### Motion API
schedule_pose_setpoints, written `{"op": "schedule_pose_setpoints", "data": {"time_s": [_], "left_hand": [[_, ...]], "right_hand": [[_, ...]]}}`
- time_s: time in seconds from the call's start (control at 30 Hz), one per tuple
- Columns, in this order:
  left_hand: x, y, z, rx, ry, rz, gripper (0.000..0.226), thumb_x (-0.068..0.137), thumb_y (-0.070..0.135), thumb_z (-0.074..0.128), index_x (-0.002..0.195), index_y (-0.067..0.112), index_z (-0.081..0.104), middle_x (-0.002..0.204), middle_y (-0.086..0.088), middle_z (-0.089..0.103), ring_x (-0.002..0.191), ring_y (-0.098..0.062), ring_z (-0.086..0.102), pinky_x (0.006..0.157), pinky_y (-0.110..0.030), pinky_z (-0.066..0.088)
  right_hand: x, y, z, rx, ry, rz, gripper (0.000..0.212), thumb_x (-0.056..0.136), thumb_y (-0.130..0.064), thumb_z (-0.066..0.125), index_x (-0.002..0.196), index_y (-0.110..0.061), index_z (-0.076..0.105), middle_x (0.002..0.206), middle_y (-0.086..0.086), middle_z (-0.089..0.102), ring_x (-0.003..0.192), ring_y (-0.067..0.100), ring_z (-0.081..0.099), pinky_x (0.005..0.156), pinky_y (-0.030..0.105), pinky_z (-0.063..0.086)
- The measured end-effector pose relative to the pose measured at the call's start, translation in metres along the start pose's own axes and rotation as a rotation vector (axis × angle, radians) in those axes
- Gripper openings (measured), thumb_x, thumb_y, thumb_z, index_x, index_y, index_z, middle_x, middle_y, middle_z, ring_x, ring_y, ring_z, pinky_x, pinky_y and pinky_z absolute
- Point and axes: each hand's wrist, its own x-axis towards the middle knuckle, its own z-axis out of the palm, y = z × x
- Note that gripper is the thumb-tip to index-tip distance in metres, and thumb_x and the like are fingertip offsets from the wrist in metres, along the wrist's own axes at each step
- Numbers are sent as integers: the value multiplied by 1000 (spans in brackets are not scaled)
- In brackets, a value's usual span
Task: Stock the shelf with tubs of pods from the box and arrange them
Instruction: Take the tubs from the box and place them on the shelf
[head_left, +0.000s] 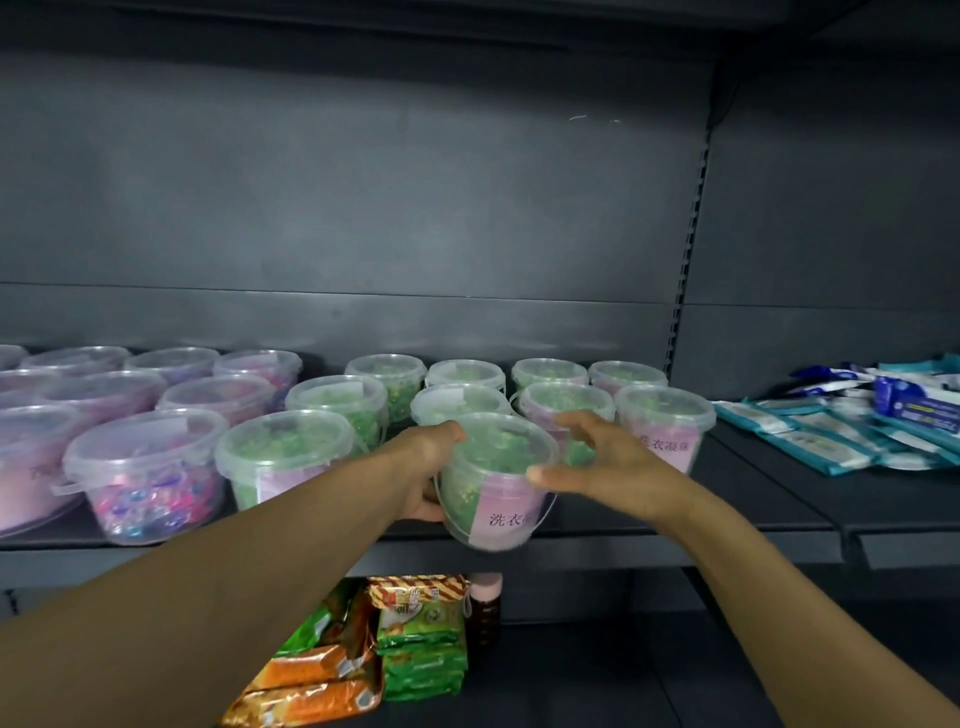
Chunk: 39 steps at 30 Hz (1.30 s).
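My left hand (423, 467) grips the green tub (493, 480), tilted at the shelf (727, 525) front edge. My right hand (597, 462), fingers spread, seems to just touch its rim. The open front slot lies directly beneath.

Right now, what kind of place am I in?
Probably a shop aisle: a dark metal shelf stocked with rows of identical tubs of pods, wipe packs beside them, and snack packets below.
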Motion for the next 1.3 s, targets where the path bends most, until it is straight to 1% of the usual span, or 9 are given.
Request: {"op": "schedule_pose_setpoints", "data": {"time_s": [0.1, 0.23, 0.3, 0.37, 0.47, 0.6, 0.77, 0.93, 1.3], "left_hand": [[-1, 3, 9, 0, -14, 57, 24, 97, 11, 41, 78, 11, 54, 75, -8, 60, 67, -21, 58, 67, -36, 51], [6, -2, 16, 5, -43, 123, 18, 98, 16, 46, 89, 7, 58, 84, -8, 62, 81, -21, 60, 75, -33, 51], [11, -9, 15, 142, -11, 176, 28, 98, 28, 45, 112, 8, 57, 107, -11, 62, 103, -25, 57, 83, -34, 44], [15, -16, 10, 341, 56, 276, 34, 98, 32, 43, 119, 9, 56, 121, -13, 59, 112, -28, 54, 87, -32, 41], [11, -27, -3, 625, 116, 433, 34, 96, 31, 47, 124, 12, 52, 122, -8, 57, 109, -24, 55, 91, -29, 42], [-3, -41, -25, 909, 102, 588, 47, 92, 29, 55, 134, 14, 42, 128, -12, 57, 112, -25, 57, 94, -32, 46], [-29, -66, -66, 1126, 149, 675, 51, 88, 30, 59, 133, 15, 41, 132, -10, 54, 118, -28, 52, 94, -42, 47], [-60, -114, -127, 1241, 224, 636, 48, 87, 31, 57, 131, 19, 42, 129, -6, 55, 117, -28, 53, 92, -43, 47], [-97, -271, -325, 1275, 314, 249, 39, 92, 33, 48, 129, 22, 42, 122, -6, 59, 108, -30, 57, 81, -37, 46]], "right_hand": [[-5, 1, 6, -17, -86, -2, 80, 69, -33, 82, 136, -23, 39, 112, -19, 51, 98, -4, 53, 76, 7, 43], [-1, 10, 7, -99, 50, 16, 81, 70, -35, 80, 137, -19, 38, 124, -5, 53, 111, 12, 52, 88, 22, 45], [4, 11, 7, -124, 54, 42, 82, 72, -38, 77, 140, -19, 35, 131, -1, 51, 114, 14, 50, 90, 24, 42], [6, 11, 10, -168, 58, 63, 82, 74, -45, 74, 141, -20, 33, 136, 2, 47, 119, 18, 48, 98, 32, 43], [3, 9, 21, -369, 135, 55, 76, 80, -53, 63, 142, -20, 31, 144, 7, 35, 131, 28, 36, 108, 45, 34], [-14, -10, 41, -681, 288, -81, 72, 88, -48, 54, 145, -18, 24, 152, 9, 15, 140, 31, 11, 114, 44, 15], [-35, -48, 86, -701, 263, -284, 67, 88, -42, 57, 142, -13, 31, 149, 11, 25, 140, 28, 16, 113, 39, 19], [-52, -71, 160, -647, 141, -392, 60, 89, -36, 56, 140, -13, 34, 142, 7, 35, 133, 26, 29, 109, 34, 25], [-93, -116, 403, -633, -242, -397, 48, 92, -35, 51, 133, -15, 39, 130, 5, 42, 119, 26, 47, 93, 36, 40]]}}
